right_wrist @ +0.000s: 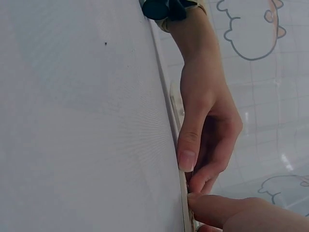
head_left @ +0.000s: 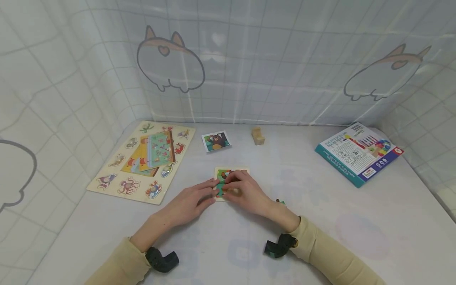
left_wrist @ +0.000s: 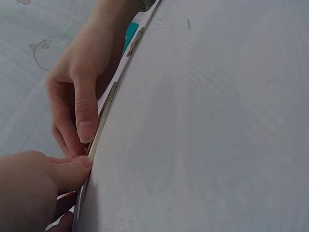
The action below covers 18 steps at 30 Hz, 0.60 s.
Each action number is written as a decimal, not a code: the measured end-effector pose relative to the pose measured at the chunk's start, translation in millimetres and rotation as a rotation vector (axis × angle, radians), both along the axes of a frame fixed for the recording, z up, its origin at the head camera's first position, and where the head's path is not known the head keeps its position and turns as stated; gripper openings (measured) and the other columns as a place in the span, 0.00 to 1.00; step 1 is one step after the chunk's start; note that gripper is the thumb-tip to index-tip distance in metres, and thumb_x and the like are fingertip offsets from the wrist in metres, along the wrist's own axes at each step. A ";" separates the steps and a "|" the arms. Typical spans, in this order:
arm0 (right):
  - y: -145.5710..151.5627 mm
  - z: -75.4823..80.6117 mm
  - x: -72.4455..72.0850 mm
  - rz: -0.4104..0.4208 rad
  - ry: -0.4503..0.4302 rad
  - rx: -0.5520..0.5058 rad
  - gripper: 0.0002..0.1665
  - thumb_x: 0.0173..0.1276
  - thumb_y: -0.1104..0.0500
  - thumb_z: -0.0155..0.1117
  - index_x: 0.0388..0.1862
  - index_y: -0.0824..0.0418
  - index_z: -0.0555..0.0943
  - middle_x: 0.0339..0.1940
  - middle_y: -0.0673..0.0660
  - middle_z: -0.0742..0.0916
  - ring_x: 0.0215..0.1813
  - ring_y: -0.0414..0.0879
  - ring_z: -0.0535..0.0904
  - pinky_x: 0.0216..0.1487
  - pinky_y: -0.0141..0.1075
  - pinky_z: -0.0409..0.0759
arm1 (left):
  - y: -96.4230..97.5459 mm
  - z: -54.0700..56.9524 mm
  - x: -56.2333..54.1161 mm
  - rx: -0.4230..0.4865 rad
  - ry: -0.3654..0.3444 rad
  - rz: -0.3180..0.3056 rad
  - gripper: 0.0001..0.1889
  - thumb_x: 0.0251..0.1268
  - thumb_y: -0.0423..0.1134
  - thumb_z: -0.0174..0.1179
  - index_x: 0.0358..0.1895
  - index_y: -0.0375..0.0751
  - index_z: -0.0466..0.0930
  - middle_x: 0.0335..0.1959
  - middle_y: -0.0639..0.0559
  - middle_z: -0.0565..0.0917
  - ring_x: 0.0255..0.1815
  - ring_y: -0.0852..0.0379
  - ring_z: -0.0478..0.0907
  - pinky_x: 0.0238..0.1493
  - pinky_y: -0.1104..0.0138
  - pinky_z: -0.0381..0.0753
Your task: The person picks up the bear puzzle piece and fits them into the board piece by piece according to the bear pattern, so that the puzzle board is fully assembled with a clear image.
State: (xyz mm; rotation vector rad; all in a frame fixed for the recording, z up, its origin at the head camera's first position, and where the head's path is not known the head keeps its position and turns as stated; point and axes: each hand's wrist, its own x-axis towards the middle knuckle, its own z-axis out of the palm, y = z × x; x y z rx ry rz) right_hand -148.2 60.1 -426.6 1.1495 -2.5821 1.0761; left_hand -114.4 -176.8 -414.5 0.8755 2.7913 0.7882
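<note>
A small wooden jigsaw board (head_left: 222,169) with a green picture and a pale rim lies mid-table. My left hand (head_left: 189,202) rests against its left side, fingers extended and tips touching it. In the left wrist view my left hand (left_wrist: 34,179) touches the board's thin edge (left_wrist: 99,130). Over the picture, my right hand (head_left: 249,194) has bent fingers and pinches a puzzle piece (head_left: 225,191), mostly hidden by the fingertips. Behind the board lies a card (head_left: 217,141) showing a brown bear. Another puzzle piece (head_left: 282,202) shows partly beside my right wrist.
To the left, a large wooden sea-animal board (head_left: 117,189) carries two stacked picture boards (head_left: 154,150). A small wooden stand (head_left: 257,136) is at the back. On the right lies a teal and white box (head_left: 356,154). Patterned curtains (head_left: 249,71) surround the table.
</note>
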 end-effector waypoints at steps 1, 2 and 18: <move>0.0 0.3 0.2 0.007 0.003 0.000 0.10 0.63 0.59 0.74 0.43 0.60 0.90 0.49 0.54 0.83 0.55 0.49 0.75 0.58 0.43 0.78 | 0.0 0.2 -0.1 -0.001 0.006 -0.003 0.16 0.75 0.43 0.57 0.60 0.45 0.82 0.75 0.53 0.68 0.78 0.52 0.61 0.73 0.53 0.67; -0.1 0.7 0.4 0.013 0.003 -0.001 0.10 0.63 0.59 0.74 0.43 0.60 0.90 0.49 0.54 0.83 0.56 0.49 0.75 0.58 0.43 0.78 | 0.2 0.3 -0.2 -0.004 0.015 -0.008 0.16 0.75 0.43 0.57 0.60 0.44 0.82 0.75 0.53 0.69 0.78 0.52 0.61 0.73 0.54 0.68; 10.5 4.0 -8.0 -0.083 -0.056 0.010 0.05 0.67 0.63 0.70 0.39 0.57 0.90 0.46 0.51 0.84 0.49 0.46 0.75 0.51 0.40 0.79 | 3.5 -2.0 2.3 -0.070 0.184 -0.103 0.18 0.75 0.38 0.57 0.65 0.43 0.79 0.71 0.52 0.72 0.74 0.52 0.67 0.70 0.57 0.73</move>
